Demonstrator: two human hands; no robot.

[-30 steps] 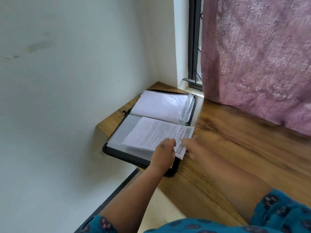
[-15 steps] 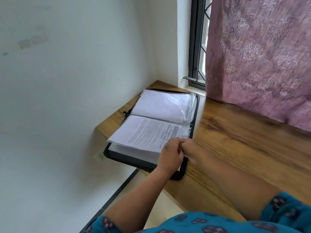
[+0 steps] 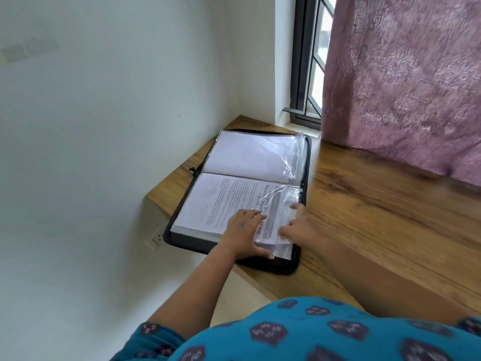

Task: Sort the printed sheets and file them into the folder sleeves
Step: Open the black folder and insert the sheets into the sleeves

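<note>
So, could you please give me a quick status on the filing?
Left hand flat on the printed sheet. Right hand at the clear sleeve edge. Folder open; nothing in the way.
</note>
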